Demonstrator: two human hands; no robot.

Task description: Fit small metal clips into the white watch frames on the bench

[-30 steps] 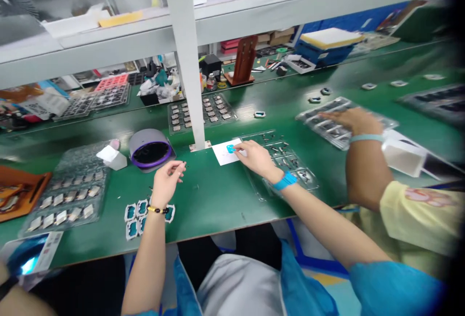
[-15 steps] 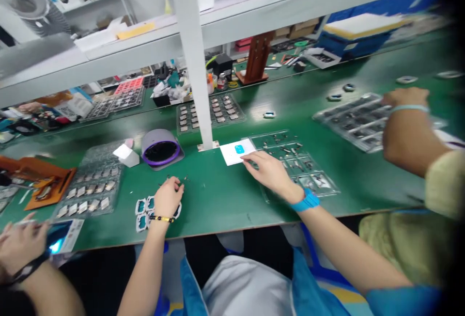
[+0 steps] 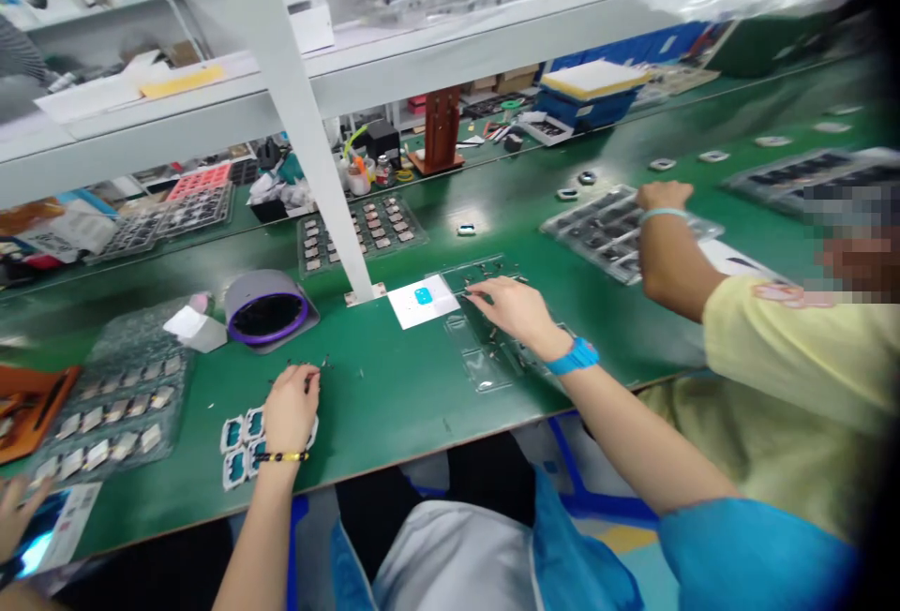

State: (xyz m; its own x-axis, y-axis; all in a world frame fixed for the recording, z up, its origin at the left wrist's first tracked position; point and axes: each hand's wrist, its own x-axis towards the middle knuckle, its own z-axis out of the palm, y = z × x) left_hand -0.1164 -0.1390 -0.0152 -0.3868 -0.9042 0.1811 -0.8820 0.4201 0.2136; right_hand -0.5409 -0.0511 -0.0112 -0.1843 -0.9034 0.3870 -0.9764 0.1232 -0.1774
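Observation:
My left hand [image 3: 290, 409] is closed, fingers curled down at the table beside several small white frames with teal centres [image 3: 234, 435]. A few tiny dark parts [image 3: 324, 363] lie by its fingertips; what it grips is too small to make out. My right hand [image 3: 512, 311] is pinched just right of a white card [image 3: 412, 319] bearing a small blue piece [image 3: 423, 296]. It hovers over a clear plastic tray [image 3: 485, 372] holding small metal parts. Something tiny and dark shows at its fingertips, too small to name.
A grey, purple-rimmed device [image 3: 271, 316] and a white box [image 3: 195, 328] stand to the left, near a tray of metallic pieces [image 3: 112, 414]. A white post [image 3: 320, 161] rises from the table. Co-workers' hands [image 3: 665, 197] are at both sides; another parts tray [image 3: 597, 236] is at right.
The view has swung right, so the scene sits further left. My right hand has shifted from the card's edge to the tray side. My left hand stays by the white frames.

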